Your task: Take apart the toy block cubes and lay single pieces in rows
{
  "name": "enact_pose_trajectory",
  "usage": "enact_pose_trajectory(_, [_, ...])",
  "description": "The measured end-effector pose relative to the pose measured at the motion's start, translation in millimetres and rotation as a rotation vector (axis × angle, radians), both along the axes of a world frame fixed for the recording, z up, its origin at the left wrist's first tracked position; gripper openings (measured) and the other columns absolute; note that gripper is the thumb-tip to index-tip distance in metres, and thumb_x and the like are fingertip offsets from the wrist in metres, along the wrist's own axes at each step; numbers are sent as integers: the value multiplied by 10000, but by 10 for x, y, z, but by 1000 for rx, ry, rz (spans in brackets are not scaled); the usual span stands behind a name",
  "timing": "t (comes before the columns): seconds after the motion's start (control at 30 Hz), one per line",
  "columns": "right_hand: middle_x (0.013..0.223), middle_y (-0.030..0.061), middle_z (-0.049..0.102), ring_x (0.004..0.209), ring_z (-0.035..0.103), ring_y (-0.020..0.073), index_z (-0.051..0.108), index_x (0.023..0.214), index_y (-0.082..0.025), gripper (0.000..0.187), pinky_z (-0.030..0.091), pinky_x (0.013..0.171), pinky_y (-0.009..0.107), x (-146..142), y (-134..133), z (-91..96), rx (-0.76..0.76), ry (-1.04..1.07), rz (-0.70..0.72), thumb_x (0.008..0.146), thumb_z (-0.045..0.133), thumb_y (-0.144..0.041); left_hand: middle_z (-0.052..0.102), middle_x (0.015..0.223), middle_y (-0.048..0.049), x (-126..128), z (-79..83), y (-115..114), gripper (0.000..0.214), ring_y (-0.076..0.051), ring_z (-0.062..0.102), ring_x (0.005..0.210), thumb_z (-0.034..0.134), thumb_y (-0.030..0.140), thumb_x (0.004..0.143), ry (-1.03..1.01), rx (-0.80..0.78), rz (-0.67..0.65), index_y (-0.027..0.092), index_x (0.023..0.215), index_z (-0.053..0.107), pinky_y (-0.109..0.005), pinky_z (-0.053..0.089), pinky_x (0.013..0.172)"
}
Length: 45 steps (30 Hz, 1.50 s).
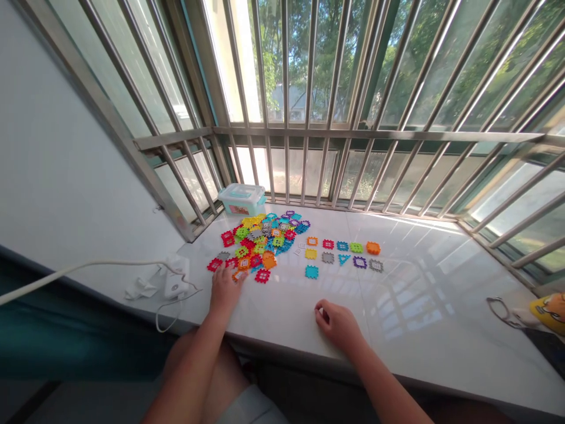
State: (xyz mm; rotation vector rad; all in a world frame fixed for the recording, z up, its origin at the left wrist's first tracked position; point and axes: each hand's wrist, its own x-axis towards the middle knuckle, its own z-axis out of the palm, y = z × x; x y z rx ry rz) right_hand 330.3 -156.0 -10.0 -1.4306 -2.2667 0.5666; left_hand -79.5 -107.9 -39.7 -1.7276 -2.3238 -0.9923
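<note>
A heap of small coloured plastic interlocking tiles (260, 238) lies on the white window ledge (419, 312). To its right, several single tiles (342, 253) are set out in rows. My left hand (225, 290) reaches to the heap's near edge, fingers curled over an orange tile (241, 275). My right hand (336, 323) rests on the ledge below the rows, fingers curled in; whether it holds anything is hidden.
A small teal-lidded plastic box (242, 199) stands behind the heap by the window bars (309, 135). A white power adapter and cable (174, 284) lie at the left. Glasses (503, 311) and a yellow object (551, 309) sit at the right edge.
</note>
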Motion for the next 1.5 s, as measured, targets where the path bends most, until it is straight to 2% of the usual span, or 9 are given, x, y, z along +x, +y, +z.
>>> enact_pose_trajectory(0.17, [712, -23, 697, 652, 630, 161, 670, 987, -255, 149, 298, 637, 289, 1, 7, 6, -4, 1, -1, 1000, 530, -306, 669, 1302, -197, 7, 48, -100, 399, -345, 587, 1250, 439, 171, 961, 106, -39, 119, 132, 1253, 709, -490, 439, 1108])
enact_pose_trajectory(0.37, [687, -27, 682, 638, 621, 158, 668, 984, -256, 152, 297, 629, 281, -3, 15, -7, -1, 14, -2, 998, 525, -308, 647, 1247, -194, 71, 121, -301, 268, -361, 589, 1141, 554, 353, 946, 127, -29, 303, 159, 1016, 725, -485, 476, 985])
enact_pose_trajectory(0.53, [696, -24, 683, 645, 620, 158, 668, 988, -252, 164, 300, 631, 282, 5, 17, 2, -3, 14, -2, 1003, 517, -314, 679, 1059, -133, 66, 105, -459, 217, -326, 613, 1043, 529, 388, 963, 107, -41, 236, 202, 944, 639, -483, 459, 1006])
enact_pose_trajectory(0.67, [701, -21, 687, 651, 623, 160, 676, 1000, -251, 171, 308, 634, 286, 6, 19, 16, -17, 14, 0, 1000, 518, -316, 670, 1076, -123, 41, 124, -537, 167, -327, 605, 1074, 567, 381, 938, 54, 29, 197, 222, 955, 615, -493, 472, 1028])
enact_pose_trajectory(0.83, [699, -17, 687, 648, 625, 169, 675, 994, -256, 175, 316, 634, 287, 1, 18, 23, -11, 21, 0, 1000, 514, -324, 653, 1107, -112, 122, 196, -603, 135, -270, 633, 1094, 526, 340, 967, -132, 174, -24, 241, 965, 618, -424, 518, 1033])
enact_pose_trajectory(0.97, [684, -11, 686, 638, 629, 176, 682, 981, -260, 180, 321, 626, 286, -4, 14, 24, -15, 26, -6, 994, 516, -327, 703, 1031, -48, 440, 175, -621, 263, -218, 690, 922, 690, 459, 908, -554, 224, -46, 244, 1044, 624, -363, 576, 888])
enact_pose_trajectory(1.2, [695, -19, 693, 642, 629, 166, 686, 1003, -259, 164, 333, 639, 278, 4, 8, 41, -32, 45, 0, 997, 537, -327, 737, 958, -48, 1361, 157, -497, 418, -166, 701, 856, 840, 472, 786, -1260, 181, -156, 185, 1032, 662, -281, 556, 775])
enact_pose_trajectory(1.33, [719, -29, 704, 643, 636, 158, 696, 1108, -262, 211, 371, 650, 268, 22, 42, 35, -88, 107, 11, 979, 622, -412, 743, 939, -54, 1802, 193, -430, 427, -136, 677, 764, 857, 457, 779, -1354, 17, -233, 182, 1035, 654, -217, 476, 619])
enact_pose_trajectory(1.5, [730, -22, 709, 628, 628, 154, 717, 1124, -253, 288, 394, 628, 262, 46, 110, 32, -154, 211, -9, 957, 664, -482, 739, 1044, -74, 2130, 206, -422, 527, -185, 722, 890, 804, 456, 842, -1284, -128, -479, 217, 1288, 658, -303, 582, 770])
